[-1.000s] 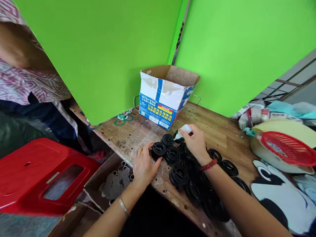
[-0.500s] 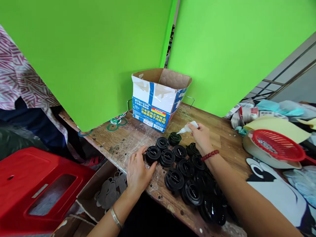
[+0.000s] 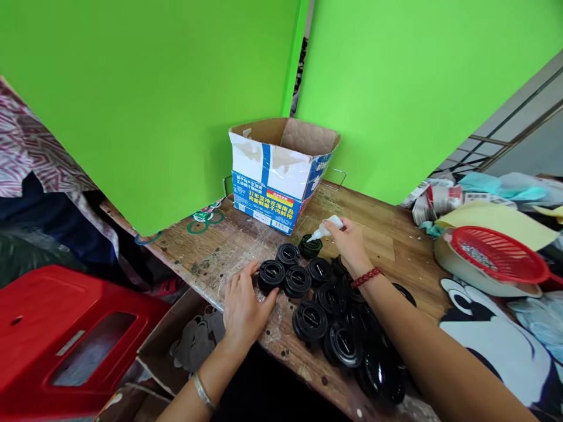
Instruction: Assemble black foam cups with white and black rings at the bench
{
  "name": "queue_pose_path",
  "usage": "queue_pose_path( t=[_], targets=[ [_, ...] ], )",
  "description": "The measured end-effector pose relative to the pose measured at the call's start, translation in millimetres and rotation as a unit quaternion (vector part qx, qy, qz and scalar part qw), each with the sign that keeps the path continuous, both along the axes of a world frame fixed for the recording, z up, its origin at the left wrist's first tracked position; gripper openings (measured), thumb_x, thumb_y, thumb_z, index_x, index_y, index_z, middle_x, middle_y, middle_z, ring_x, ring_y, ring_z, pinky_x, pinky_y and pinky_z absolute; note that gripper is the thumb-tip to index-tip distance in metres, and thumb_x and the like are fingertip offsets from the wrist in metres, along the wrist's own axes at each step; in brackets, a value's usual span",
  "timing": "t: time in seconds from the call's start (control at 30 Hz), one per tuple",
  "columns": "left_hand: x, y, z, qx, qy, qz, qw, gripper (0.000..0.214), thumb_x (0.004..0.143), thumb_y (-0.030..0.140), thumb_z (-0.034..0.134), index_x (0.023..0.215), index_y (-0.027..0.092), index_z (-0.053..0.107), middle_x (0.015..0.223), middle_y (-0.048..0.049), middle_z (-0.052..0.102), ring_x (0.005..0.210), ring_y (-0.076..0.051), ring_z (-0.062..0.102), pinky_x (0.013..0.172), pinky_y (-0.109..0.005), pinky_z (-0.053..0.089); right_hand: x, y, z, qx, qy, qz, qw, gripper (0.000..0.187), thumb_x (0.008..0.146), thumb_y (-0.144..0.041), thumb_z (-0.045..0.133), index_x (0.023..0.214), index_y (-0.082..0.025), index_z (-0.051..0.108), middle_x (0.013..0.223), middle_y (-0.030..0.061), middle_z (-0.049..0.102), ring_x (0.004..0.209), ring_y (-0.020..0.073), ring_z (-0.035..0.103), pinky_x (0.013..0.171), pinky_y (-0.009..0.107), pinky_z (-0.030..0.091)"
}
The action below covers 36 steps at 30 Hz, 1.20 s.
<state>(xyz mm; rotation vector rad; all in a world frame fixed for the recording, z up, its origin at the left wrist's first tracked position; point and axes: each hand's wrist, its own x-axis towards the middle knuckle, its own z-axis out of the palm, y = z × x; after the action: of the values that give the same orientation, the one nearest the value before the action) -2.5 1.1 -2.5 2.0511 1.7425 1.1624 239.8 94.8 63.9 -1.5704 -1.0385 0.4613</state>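
My right hand grips a small white squeeze bottle with a pointed nozzle. The bottle tilts down to the left, its tip at the top of a dark green-black round piece. My left hand curls its thumb and index finger around the near-left stack of black round discs. More ribbed black discs stand beside that stack, some piled on each other. My right forearm hides part of the pile on the right.
Behind the discs stands an open-topped blue and white carton against green panels. A red sieve rests on a pale basin at right. A red stool and a box of grey flat pieces are at left.
The view has shifted slightly. My right hand and the bottle have moved a little left, with the nozzle still at the dark round piece. My left hand stays around the same disc stack.
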Motion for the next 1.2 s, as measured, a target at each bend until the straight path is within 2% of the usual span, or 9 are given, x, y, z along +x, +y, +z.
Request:
queue_pose_path(
  t=[0.27, 0.43, 0.7, 1.03, 1.2],
  targets=[
    [0, 0, 0.5, 0.01, -0.002, -0.001, 1.0, 0.068, 0.073, 0.027, 0.077, 0.131, 0.021, 0.041, 0.118, -0.0078, 0.065, 0.113, -0.03, 0.059, 0.095, -0.046, 0.048, -5, -7, -2.7, 0.001, -0.048, 0.023, 0.999, 0.035, 0.063, -0.05, 0.065, 0.071, -0.017, 0.062, 0.061, -0.0001, 0.057, 0.056, 0.0139, 0.045, 0.055, 0.028, 0.033],
    [0, -1, 2.2, 0.004, -0.001, -0.001, 1.0, 0.068, 0.074, 0.027, 0.076, 0.132, 0.021, 0.041, 0.118, -0.0086, 0.065, 0.114, -0.031, 0.059, 0.095, -0.046, 0.047, -8, -17, 5.0, 0.009, -0.098, 0.05, 0.994, 0.032, 0.065, -0.049, 0.063, 0.071, -0.018, 0.062, 0.061, -0.0004, 0.057, 0.056, 0.0141, 0.045, 0.056, 0.029, 0.033],
    [1, -2, 2.4, -0.003, 0.0, -0.001, 1.0, 0.069, 0.074, 0.027, 0.076, 0.132, 0.022, 0.039, 0.12, -0.0086, 0.064, 0.115, -0.032, 0.058, 0.096, -0.047, 0.047, 3, -28, 14.1, 0.001, -0.143, 0.019, 0.99, 0.029, 0.065, -0.047, 0.062, 0.069, -0.018, 0.061, 0.058, -0.0005, 0.055, 0.056, 0.0147, 0.044, 0.056, 0.029, 0.031],
    [0, -2, 1.8, -0.005, 0.006, 0.002, 1.0, 0.068, 0.075, 0.027, 0.076, 0.132, 0.022, 0.04, 0.12, -0.0088, 0.064, 0.116, -0.032, 0.058, 0.096, -0.048, 0.047, 15, -10, 9.5, 0.011, -0.159, -0.027, 0.987, 0.027, 0.065, -0.046, 0.062, 0.066, -0.019, 0.057, 0.056, -0.0015, 0.052, 0.055, 0.0146, 0.042, 0.054, 0.029, 0.03],
    [1, -1, 1.1, -0.002, 0.004, 0.008, 1.0, 0.067, 0.073, 0.028, 0.077, 0.13, 0.022, 0.042, 0.12, -0.0092, 0.065, 0.114, -0.032, 0.059, 0.096, -0.049, 0.048, 13, 5, 6.6, 0.016, -0.153, -0.016, 0.988, 0.025, 0.066, -0.043, 0.061, 0.067, -0.019, 0.057, 0.056, -0.0016, 0.053, 0.055, 0.0147, 0.043, 0.054, 0.028, 0.031]
  ],
)
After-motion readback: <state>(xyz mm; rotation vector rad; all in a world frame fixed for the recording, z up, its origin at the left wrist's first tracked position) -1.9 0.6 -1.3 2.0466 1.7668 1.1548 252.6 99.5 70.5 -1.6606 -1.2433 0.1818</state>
